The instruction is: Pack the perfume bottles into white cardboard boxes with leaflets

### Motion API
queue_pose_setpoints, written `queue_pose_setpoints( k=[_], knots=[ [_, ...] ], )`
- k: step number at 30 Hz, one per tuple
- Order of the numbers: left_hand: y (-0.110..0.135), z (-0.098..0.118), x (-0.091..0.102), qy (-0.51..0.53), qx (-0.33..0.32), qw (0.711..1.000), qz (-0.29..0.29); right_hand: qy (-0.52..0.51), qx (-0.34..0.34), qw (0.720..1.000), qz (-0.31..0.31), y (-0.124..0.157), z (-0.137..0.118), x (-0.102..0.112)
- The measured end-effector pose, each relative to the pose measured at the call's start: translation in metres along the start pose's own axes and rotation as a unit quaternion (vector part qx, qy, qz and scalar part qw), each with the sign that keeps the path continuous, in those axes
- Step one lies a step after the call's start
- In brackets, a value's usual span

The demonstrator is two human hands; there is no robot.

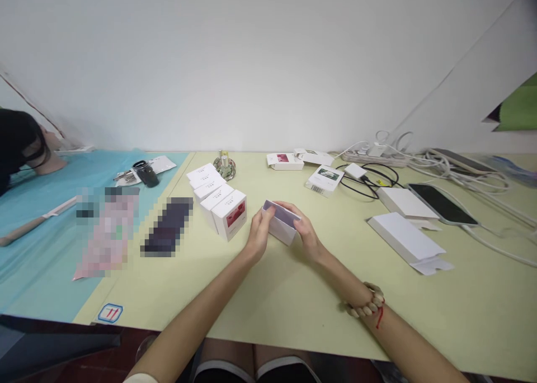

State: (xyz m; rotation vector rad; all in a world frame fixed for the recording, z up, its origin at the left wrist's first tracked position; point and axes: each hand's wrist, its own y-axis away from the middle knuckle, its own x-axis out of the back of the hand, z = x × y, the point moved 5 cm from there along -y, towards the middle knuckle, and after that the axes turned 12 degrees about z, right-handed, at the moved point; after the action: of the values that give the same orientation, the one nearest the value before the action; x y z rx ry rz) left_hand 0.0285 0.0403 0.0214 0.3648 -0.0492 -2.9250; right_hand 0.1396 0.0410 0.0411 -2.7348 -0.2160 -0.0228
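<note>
Pale yellow covers the bench [260, 310], whose front edge passes under both my forearms and whose back edge meets the whitish wall [251, 64]. Off to my left it borders a light blue sheet [37, 277]. A broad yellow stretch lies between my right hand [309, 237] and the blank white cartons [405, 240] by the smartphone [442, 204]; more runs beyond my fingers toward the small printed cartons [325, 179] near the wall. On the other side room is tight – my left hand [259, 232] is just beside the row of white boxes [230, 215], the nearest showing a red picture.

My open-topped white carton [282, 231] has its mouth turned up toward me, the lilac-shaded inside showing. The mouth's long axis slants from far left to near right. It sits between my hands, both gripping it: left at the left end, thumb at the rim, right around the other end with fingers along the far side. Whether its base touches the bench – I cannot tell.
</note>
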Motion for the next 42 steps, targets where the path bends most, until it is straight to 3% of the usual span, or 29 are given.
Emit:
queue_pose_setpoints(
  k=[8, 18, 23, 26, 30, 32, 37, 42],
  knots=[
    [0.002, 0.013, -0.001, -0.057, -0.086, 0.994, 0.021, 0.016, -0.053, 0.995, 0.084, -0.005, 0.006, 0.010],
    [-0.002, 0.004, 0.000, -0.075, -0.080, 0.994, 0.000, 0.023, -0.045, 0.998, 0.040, -0.002, 0.005, 0.001],
    [-0.001, -0.001, 0.003, -0.111, -0.041, 0.992, 0.033, 0.050, -0.029, 0.994, 0.092, -0.016, 0.016, 0.026],
    [0.002, 0.001, 0.002, -0.104, -0.030, 0.994, 0.036, 0.239, -0.010, 0.954, 0.178, -0.024, 0.030, 0.063],
    [0.004, 0.000, 0.002, -0.047, 0.017, 0.998, 0.034, 0.536, 0.024, 0.824, 0.183, -0.027, 0.046, 0.098],
    [0.003, -0.003, 0.003, -0.031, 0.049, 0.997, 0.042, 0.595, 0.026, 0.786, 0.166, -0.028, 0.053, 0.108],
    [0.001, -0.006, 0.003, -0.023, 0.066, 0.997, 0.042, 0.623, 0.028, 0.771, 0.132, -0.032, 0.059, 0.116],
    [0.001, -0.007, 0.003, -0.019, 0.064, 0.997, 0.043, 0.589, 0.124, 0.783, 0.160, -0.033, 0.033, 0.102]
  ],
)
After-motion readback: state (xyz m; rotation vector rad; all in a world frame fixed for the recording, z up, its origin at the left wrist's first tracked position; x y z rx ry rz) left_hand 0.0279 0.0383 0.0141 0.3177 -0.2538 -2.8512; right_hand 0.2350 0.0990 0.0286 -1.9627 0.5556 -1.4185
